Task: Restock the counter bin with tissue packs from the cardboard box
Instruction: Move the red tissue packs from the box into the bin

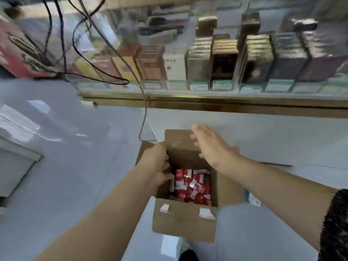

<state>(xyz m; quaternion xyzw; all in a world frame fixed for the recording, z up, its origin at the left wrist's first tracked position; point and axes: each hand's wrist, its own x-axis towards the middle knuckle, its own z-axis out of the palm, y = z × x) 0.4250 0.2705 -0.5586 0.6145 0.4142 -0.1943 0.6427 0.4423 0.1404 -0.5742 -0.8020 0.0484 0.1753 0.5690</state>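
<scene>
A person is working over an open brown cardboard box (184,221) standing on the pale tiled floor (75,166) near a glass display case (207,68); the left hand (158,164) is gripping the box's left wall with curled fingers, the right hand (211,146) is hovering above with fingers wide, holding nothing. The red-and-white wrapped tissue packs (190,187) lying loose inside are looking light, soft and slick, probably best pinched across their flat faces

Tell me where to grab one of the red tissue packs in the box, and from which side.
From above, through the open top of the cardboard box; its walls block every side. Pinch the top edge of the red tissue pack standing up at the pile's far left, using the open right hand.
</scene>
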